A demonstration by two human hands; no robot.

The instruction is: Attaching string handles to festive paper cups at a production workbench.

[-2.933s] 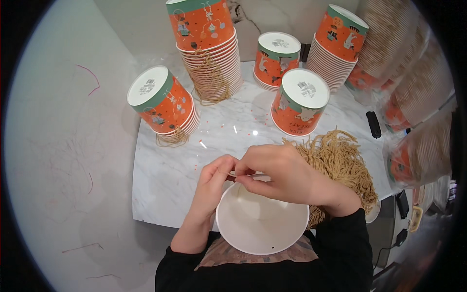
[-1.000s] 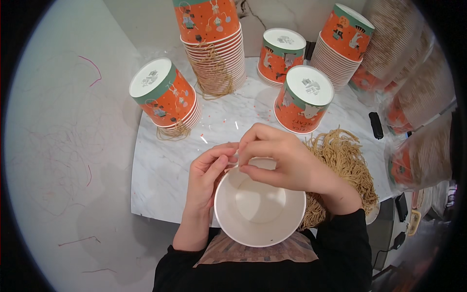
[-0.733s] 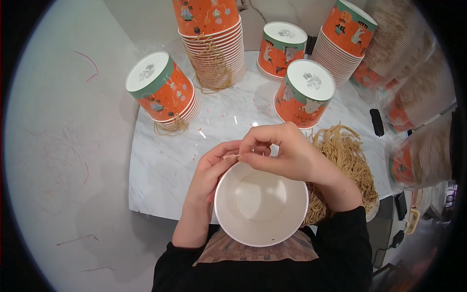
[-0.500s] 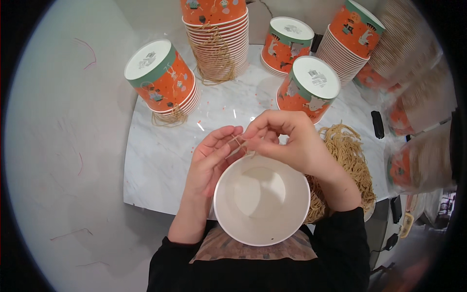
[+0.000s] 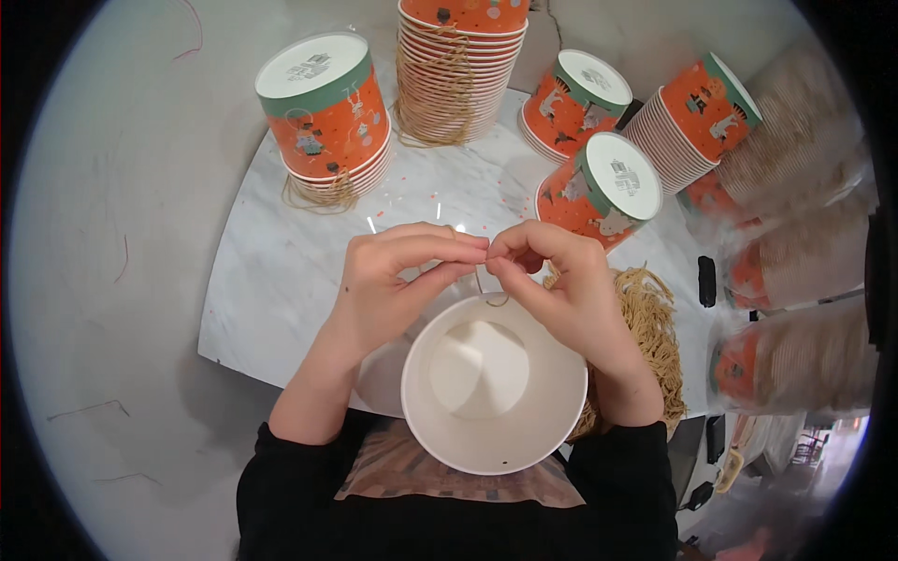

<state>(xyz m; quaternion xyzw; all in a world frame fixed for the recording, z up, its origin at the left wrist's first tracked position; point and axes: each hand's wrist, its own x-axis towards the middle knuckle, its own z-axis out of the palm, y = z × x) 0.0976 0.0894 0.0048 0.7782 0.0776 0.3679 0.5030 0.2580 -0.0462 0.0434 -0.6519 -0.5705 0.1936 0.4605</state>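
Note:
An open white paper bucket [image 5: 538, 425] stands against my front, its mouth facing up. A thin tan cord [image 5: 496, 302] comes over its far rim. Above that rim my left hand [image 5: 388, 280] is closed, thumb and fingers pressed together, with a bit of cord showing behind the fingers. Meeting it fingertip to fingertip, my right hand [image 5: 557, 280] pinches the cord. The exact grip of both hands is partly hidden by the fingers. A small dark hole shows in the bucket's near wall.
A heap of tan cords [image 5: 653, 323] lies right of the bucket. Orange-and-green buckets stand upside down in stacks at the far left [image 5: 327, 122], far middle [image 5: 463, 75] and right [image 5: 599, 192], some draped with cords. Plastic-wrapped stacks [image 5: 795, 351] line the right side, near a black object [image 5: 707, 280].
My left hand has turned over and closed, where its fingers were spread with the cord across them. Both hands' fingertips have come together. The whole view has shifted slightly.

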